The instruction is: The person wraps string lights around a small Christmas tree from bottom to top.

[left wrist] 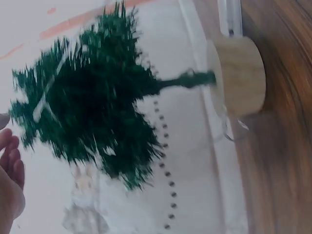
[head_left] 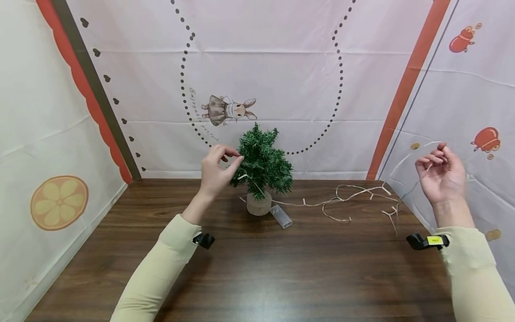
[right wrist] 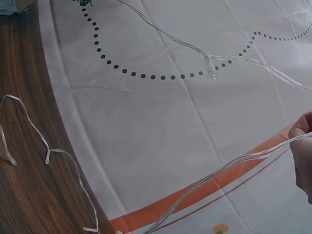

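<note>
Wire (right wrist: pixel 248 157), pinched in my right grip (head_left: pixel 444 179), should handle light and limp, best held between bulbs (right wrist: pixel 212 73); my left grip (head_left: pixel 213 175) narrow at the tree (head_left: pixel 263 163), contents unclear.

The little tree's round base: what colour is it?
Pale beige, like light wood; the left wrist view shows the base best.

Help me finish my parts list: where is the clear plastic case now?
In the head view, the clear plastic case lies on the tabletop, right of the base of the green tree.
</note>
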Demonstrator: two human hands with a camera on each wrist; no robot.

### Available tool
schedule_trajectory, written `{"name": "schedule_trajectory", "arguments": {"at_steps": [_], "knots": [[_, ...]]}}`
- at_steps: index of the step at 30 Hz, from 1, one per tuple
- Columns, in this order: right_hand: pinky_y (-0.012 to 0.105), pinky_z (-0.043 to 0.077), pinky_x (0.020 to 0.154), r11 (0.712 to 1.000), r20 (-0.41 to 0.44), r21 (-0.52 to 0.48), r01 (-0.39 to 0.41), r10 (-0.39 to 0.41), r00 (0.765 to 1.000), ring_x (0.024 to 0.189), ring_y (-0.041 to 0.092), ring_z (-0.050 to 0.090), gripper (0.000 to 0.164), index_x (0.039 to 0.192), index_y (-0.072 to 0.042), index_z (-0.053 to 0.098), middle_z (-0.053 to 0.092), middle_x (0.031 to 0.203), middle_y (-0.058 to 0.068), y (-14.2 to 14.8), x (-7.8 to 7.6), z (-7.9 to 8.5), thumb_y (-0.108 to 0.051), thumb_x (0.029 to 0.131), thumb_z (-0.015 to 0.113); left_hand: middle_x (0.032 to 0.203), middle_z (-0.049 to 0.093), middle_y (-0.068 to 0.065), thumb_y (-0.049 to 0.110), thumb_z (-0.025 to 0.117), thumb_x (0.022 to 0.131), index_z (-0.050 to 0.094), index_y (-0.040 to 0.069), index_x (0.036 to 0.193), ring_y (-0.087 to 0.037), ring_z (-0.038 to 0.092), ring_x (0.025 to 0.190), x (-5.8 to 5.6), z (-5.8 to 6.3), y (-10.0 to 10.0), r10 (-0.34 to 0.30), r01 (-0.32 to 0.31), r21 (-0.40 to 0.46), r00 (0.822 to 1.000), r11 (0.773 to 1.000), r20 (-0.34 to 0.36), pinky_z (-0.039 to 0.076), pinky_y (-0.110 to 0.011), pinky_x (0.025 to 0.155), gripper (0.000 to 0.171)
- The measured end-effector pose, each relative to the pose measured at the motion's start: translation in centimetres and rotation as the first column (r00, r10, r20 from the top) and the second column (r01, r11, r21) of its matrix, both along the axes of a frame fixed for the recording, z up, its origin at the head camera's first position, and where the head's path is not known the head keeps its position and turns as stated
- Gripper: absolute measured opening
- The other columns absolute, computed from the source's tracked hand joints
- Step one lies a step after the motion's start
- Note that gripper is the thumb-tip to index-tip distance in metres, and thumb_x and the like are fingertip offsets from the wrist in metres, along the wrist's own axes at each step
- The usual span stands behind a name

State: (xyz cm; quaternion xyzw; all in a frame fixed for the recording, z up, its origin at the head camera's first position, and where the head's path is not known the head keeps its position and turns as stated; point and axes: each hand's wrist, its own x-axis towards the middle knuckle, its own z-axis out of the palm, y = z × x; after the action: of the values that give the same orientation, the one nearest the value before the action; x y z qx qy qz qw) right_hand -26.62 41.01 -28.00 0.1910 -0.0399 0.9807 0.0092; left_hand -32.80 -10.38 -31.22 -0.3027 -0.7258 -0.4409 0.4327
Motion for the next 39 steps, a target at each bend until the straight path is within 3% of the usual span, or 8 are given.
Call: {"name": "schedule_trajectory", "arguments": {"at_steps": [6,14,18,21,26,30,36,39], "knots": [[0.044,0.042,0.065,0.999,-0.014,0.04,-0.008,0.008,1.0,0.061,0.032,0.05,0.024,0.102,0.009,0.054,0.053,0.075,0.021,-0.4,-0.2,-0.4,-0.006,0.102,0.035,0.085,0.067,-0.005,0.012,0.076,0.079,0.067,0.005,0.087,-0.018,0.055,0.079,2.0,1.2,3.5,-0.13,0.122,-0.064,0.984,0.99,-0.125,0.047,-0.031,0.07,0.015],[0.041,0.043,0.063,0.987,-0.03,0.161,0.0,0.005,1.0,0.063,0.031,0.05,0.026,0.1,0.01,0.053,0.055,0.073,0.021,-1.1,-0.4,0.2,-0.006,0.103,0.033,0.091,0.068,-0.003,0.012,0.074,0.081,0.068,0.006,0.091,-0.013,0.059,0.088,3.2,1.6,8.9,-0.307,0.27,-0.249,0.943,0.93,-0.126,0.051,-0.023,0.079,0.014],[0.04,0.044,0.064,0.981,-0.03,0.194,0.0,0.006,1.0,0.063,0.03,0.05,0.027,0.1,0.01,0.053,0.057,0.075,0.022,-1.1,-0.4,0.9,-0.007,0.103,0.033,0.095,0.069,-0.003,0.015,0.073,0.082,0.069,0.008,0.095,-0.012,0.06,0.092,3.4,0.9,11.9,-0.35,0.321,-0.345,0.936,0.882,-0.023,0.048,-0.015,0.085,0.015],[0.039,0.044,0.064,0.978,-0.036,0.211,0.006,0.002,0.999,0.062,0.03,0.049,0.027,0.1,0.01,0.053,0.058,0.076,0.022,-1.2,-0.5,1.6,-0.008,0.103,0.033,0.097,0.07,-0.002,0.019,0.075,0.082,0.069,0.009,0.099,-0.011,0.06,0.09,3.1,0.0,13.9,-0.322,0.328,-0.392,0.943,0.86,0.083,0.046,-0.012,0.083,0.02],[0.039,0.044,0.064,0.973,-0.048,0.231,0.005,0.006,0.999,0.061,0.029,0.05,0.025,0.101,0.009,0.052,0.058,0.077,0.022,-1.7,-0.9,2.7,-0.008,0.103,0.033,0.101,0.07,-0.002,0.025,0.076,0.08,0.069,0.011,0.104,-0.011,0.062,0.088,2.3,-0.9,16.6,-0.24,0.327,-0.42,0.939,0.847,0.248,0.047,-0.013,0.08,0.028],[0.039,0.043,0.063,0.972,-0.058,0.235,-0.007,0.021,0.998,0.06,0.029,0.05,0.025,0.101,0.009,0.052,0.057,0.077,0.022,-2.3,-1.1,3.3,-0.007,0.103,0.033,0.105,0.069,-0.001,0.027,0.078,0.079,0.069,0.012,0.108,-0.007,0.063,0.086,1.7,-0.8,18.6,-0.214,0.361,-0.386,0.902,0.849,0.374,0.05,-0.015,0.078,0.033],[0.037,0.042,0.063,0.962,-0.065,0.271,-0.017,0.036,0.997,0.06,0.028,0.048,0.024,0.103,0.009,0.051,0.056,0.078,0.02,-3.3,-1.5,4.1,-0.006,0.103,0.033,0.107,0.071,0.001,0.03,0.077,0.08,0.067,0.014,0.113,-0.001,0.064,0.081,1.5,-0.2,21.4,-0.254,0.46,-0.259,0.787,0.849,0.563,0.049,-0.009,0.071,0.038],[0.036,0.042,0.063,0.948,-0.054,0.318,-0.006,0.025,0.998,0.06,0.027,0.048,0.025,0.101,0.01,0.054,0.057,0.076,0.02,-3.9,-1.8,4.4,-0.005,0.103,0.034,0.103,0.073,0.002,0.03,0.075,0.082,0.068,0.015,0.113,0.004,0.061,0.074,1.5,-0.1,22.7,-0.243,0.467,-0.257,0.767,0.846,0.594,0.046,-0.007,0.067,0.035]]}}
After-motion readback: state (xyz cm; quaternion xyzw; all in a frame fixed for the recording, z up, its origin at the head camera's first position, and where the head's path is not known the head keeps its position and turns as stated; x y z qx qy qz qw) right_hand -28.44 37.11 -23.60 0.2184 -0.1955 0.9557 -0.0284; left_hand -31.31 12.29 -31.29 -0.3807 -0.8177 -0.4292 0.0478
